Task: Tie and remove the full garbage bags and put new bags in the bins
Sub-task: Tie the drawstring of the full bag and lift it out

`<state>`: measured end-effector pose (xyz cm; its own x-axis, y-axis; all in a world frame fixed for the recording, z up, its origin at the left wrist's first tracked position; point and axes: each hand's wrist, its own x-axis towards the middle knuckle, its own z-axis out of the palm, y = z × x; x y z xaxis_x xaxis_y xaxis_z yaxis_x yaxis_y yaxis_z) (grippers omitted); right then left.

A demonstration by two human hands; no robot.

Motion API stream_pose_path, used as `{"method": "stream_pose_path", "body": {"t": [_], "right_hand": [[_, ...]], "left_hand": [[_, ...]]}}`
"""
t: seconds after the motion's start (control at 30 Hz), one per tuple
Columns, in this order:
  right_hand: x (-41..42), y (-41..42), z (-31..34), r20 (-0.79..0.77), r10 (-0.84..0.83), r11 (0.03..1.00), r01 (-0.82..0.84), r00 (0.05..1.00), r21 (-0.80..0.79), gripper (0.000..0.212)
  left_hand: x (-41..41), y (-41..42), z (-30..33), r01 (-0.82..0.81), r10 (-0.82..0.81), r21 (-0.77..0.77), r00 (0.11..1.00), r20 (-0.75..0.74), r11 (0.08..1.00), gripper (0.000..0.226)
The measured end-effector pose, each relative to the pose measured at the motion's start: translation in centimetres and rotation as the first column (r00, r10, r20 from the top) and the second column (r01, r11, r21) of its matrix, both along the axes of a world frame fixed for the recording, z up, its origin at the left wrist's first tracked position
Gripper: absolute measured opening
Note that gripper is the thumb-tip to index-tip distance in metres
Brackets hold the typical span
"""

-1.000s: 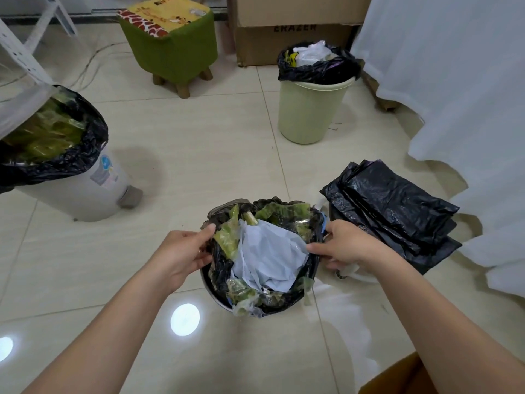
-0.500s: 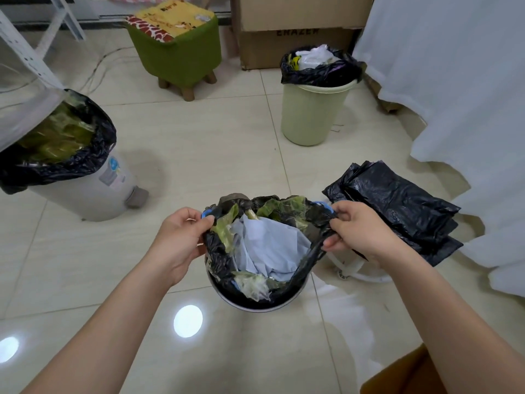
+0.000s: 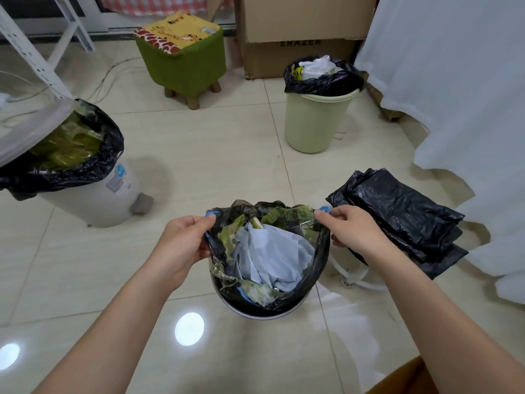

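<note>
A full black garbage bag (image 3: 319, 263) with blue drawstring loops sits in a small round bin (image 3: 267, 313) on the floor in front of me. It holds grey paper and green scraps. My left hand (image 3: 181, 245) grips the bag's left edge at a blue loop. My right hand (image 3: 348, 231) pinches the right edge at the other blue loop. The bag's rim is pulled up off the bin. A stack of folded new black bags (image 3: 403, 217) lies on the floor to the right.
A white pedal bin (image 3: 113, 194) with a full black bag stands at the left, lid open. A pale green bin (image 3: 315, 120) with a full bag stands at the back. A green stool (image 3: 184, 58), cardboard boxes (image 3: 298, 32) and white curtain (image 3: 454, 81) surround the tiled floor.
Both hands have lifted the bag's edges off the bin rim and pulled them apart and upward, exposing the blue loops.
</note>
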<state>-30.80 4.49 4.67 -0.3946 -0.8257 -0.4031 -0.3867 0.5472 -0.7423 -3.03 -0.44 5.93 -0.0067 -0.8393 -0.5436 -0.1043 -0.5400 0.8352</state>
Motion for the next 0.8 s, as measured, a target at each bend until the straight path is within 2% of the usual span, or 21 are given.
{"method": "stream_pose_path", "body": {"t": [0.13, 0.3, 0.37, 0.47, 0.53, 0.6, 0.7, 0.8], "right_hand": [[0.4, -0.8, -1.2, -0.044, -0.012, 0.999, 0.010, 0.999, -0.053, 0.039], [0.8, -1.5, -1.0, 0.001, -0.084, 0.966, 0.082, 0.996, -0.244, 0.019], [1.0, -1.9, -0.6, 0.139, -0.110, 0.954, 0.144, 0.984, -0.262, 0.019], [0.9, -2.4, 0.7, 0.442, -0.127, 0.932, 0.259, 0.888, -0.254, 0.016], [0.7, -2.5, 1.9, 0.509, -0.097, 0.914, 0.279, 0.855, -0.295, 0.018], [0.5, -2.4, 3.1, 0.512, -0.043, 0.895, 0.261, 0.858, -0.363, 0.022], [0.8, -1.9, 4.9, 0.546, 0.048, 0.866, 0.237, 0.836, -0.439, 0.025], [1.7, -1.3, 7.4, 0.579, 0.191, 0.823, 0.192, 0.792, -0.534, 0.021]], "left_hand": [[-0.3, -0.1, 0.1, -0.018, 0.024, -0.123, 0.998, 0.050, 0.992, 0.021], [-0.2, -0.6, 0.5, -0.066, 0.091, -0.291, 0.993, 0.073, 0.955, 0.019], [-0.2, -0.7, 0.6, -0.085, 0.114, -0.325, 0.991, 0.072, 0.942, 0.021], [-0.5, -1.1, 1.0, -0.117, 0.153, -0.391, 0.986, 0.062, 0.913, 0.025], [-0.8, -1.2, 1.7, -0.121, 0.161, -0.439, 0.985, 0.055, 0.890, 0.024], [-1.1, -1.3, 2.4, -0.127, 0.163, -0.480, 0.986, 0.033, 0.868, 0.025], [-1.9, -1.2, 4.0, -0.102, 0.087, -0.517, 0.995, -0.054, 0.850, 0.025], [-3.0, -0.8, 5.8, -0.073, -0.119, -0.545, 0.944, -0.308, 0.835, 0.019]]}}
